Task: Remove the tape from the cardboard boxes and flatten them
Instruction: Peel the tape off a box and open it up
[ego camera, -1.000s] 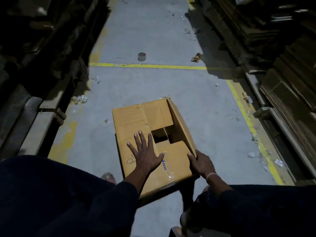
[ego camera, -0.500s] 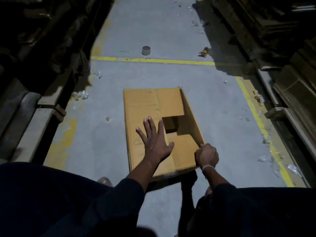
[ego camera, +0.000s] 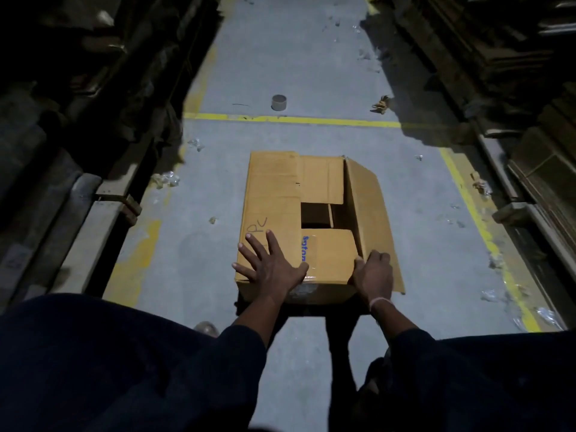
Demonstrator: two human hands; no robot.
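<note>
Since the earlier frame the cardboard box (ego camera: 299, 219) had swung square to the person and slid closer, and the left hand (ego camera: 270, 265) had drawn back from the middle of the top to the near left corner; it lay flat with fingers spread and straight, pressing the flap and gripping nothing; the right hand (ego camera: 374, 274) sat at the near right corner, fingers curled over the edge where the raised right flap (ego camera: 369, 213) met the top, though how firmly it gripped I could not tell. The box stood on the concrete floor (ego camera: 311, 57) directly beyond both hands, top partly open; clear tape (ego camera: 308, 277) glinted between the hands on the near edge, so stripping seemed unfinished and flattening not begun. Beyond the box lay a yellow line (ego camera: 293, 120) and a tape core (ego camera: 279, 102); peeled scraps (ego camera: 166, 179) lay off to the left.
</note>
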